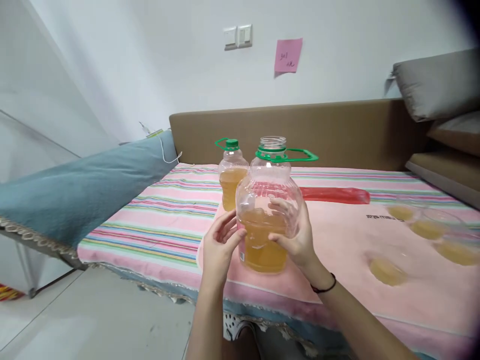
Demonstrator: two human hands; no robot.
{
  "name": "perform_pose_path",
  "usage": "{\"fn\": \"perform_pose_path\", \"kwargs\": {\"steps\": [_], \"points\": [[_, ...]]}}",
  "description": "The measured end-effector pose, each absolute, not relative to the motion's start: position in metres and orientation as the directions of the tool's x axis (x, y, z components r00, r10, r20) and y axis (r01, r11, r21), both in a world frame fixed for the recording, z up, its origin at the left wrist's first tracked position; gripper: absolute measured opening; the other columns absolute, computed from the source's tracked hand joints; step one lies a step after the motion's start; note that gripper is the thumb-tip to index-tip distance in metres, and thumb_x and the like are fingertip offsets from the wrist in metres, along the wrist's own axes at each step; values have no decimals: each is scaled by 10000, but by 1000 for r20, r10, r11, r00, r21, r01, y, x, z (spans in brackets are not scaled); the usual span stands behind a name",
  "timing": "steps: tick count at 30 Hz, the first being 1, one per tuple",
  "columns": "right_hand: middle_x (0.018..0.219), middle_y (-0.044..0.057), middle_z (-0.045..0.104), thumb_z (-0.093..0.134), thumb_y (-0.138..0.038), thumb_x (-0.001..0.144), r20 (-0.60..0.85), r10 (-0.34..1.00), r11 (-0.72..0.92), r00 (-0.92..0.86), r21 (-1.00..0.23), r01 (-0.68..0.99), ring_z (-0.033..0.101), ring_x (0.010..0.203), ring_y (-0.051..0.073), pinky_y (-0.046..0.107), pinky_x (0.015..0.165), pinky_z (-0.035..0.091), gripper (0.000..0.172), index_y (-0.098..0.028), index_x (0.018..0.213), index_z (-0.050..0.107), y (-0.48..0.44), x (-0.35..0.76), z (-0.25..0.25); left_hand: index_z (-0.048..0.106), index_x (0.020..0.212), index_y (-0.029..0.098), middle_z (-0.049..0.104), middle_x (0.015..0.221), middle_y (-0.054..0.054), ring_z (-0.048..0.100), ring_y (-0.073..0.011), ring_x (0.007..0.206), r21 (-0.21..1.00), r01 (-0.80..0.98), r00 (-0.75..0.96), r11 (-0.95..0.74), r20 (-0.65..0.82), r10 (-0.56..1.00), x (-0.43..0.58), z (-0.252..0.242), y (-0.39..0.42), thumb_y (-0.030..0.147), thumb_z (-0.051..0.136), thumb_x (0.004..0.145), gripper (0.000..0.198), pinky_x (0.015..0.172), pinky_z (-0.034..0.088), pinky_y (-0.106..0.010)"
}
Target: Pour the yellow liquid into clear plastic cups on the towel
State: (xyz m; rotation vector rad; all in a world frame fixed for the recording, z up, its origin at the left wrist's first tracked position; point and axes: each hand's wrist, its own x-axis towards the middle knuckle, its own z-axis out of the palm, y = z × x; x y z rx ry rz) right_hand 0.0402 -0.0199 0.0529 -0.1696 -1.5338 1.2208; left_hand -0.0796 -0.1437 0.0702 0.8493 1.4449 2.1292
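A large clear plastic bottle (262, 245) stands upright in front of me, about half full of amber liquid. Its mouth is uncapped, and a green carry handle (300, 156) circles the neck and points right. My left hand (222, 240) is at the bottle's left side, thumb toward the front and fingers curled. On the opposite side, my right hand (298, 232) curves around the wall, its fingers showing through the plastic. Behind it to the left is a smaller-looking bottle (232, 182) of similar liquid, with a green cap (232, 143) and handle.
Several clear cups or bowls of amber liquid (386, 270) sit at the right on a pink mat (333, 240). A red strip-shaped item (333, 195) lies behind. Striped cloth (161, 215) covers the bed, with a brown backrest (318, 130) and stacked cushions (442, 82).
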Motion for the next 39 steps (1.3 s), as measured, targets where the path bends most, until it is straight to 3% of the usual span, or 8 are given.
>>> {"fn": "perform_pose_path", "kwargs": {"steps": [5, 9, 18, 27, 33, 39], "points": [[1248, 114, 590, 847, -598, 593, 650, 659, 463, -378, -747, -477, 574, 1200, 332, 586, 1030, 469, 1130, -300, 1505, 251, -13, -12, 40, 730, 938, 169, 752, 1018, -86, 701, -236, 995, 949, 84, -901, -305, 203, 382, -109, 62, -155, 340, 804, 692, 309, 938, 538, -380], [1309, 121, 567, 825, -627, 606, 653, 641, 479, -403, -751, -455, 550, 1239, 342, 607, 1054, 442, 1138, -307, 1517, 223, -9, -40, 27, 745, 941, 176, 744, 1076, -92, 702, -251, 1001, 966, 7, -960, -260, 79, 270, -120, 57, -162, 446, 738, 750, 331, 924, 535, -402], [1346, 131, 533, 842, -627, 579, 654, 629, 460, -421, -749, -477, 527, 1266, 350, 618, 1078, 417, 1155, -307, 1503, 227, -6, -74, 8, 764, 957, 158, 748, 1093, -138, 695, -289, 1055, 980, -112, -945, -167, -53, 322, -121, 60, -167, 612, 622, 798, 501, 946, 510, -423], [1371, 136, 498, 804, -668, 603, 645, 607, 455, -465, -761, -462, 521, 1268, 341, 607, 1086, 408, 1177, -309, 1525, 168, -2, -69, 0, 677, 1051, 193, 664, 1260, -108, 652, -265, 1135, 976, -108, -947, -189, -43, 318, -112, 58, -159, 533, 613, 842, 404, 961, 496, -396], [1400, 138, 512, 799, -669, 610, 648, 574, 446, -501, -760, -472, 510, 1305, 338, 587, 1099, 400, 1187, -306, 1534, 150, 4, -71, 2, 658, 1094, 188, 677, 1229, -98, 617, -255, 1185, 972, -125, -939, -197, -52, 339, -108, 56, -151, 501, 612, 833, 411, 1017, 460, -397], [1569, 142, 349, 770, -688, 629, 624, 543, 486, -561, -779, -396, 318, 1463, 324, 595, 1166, 281, 1236, -327, 1559, 40, 9, -70, 0, 642, 1075, 188, 685, 1187, -94, 638, -226, 1139, 968, -112, -932, -225, -24, 362, -106, 61, -149, 488, 611, 817, 396, 945, 500, -345]]}}
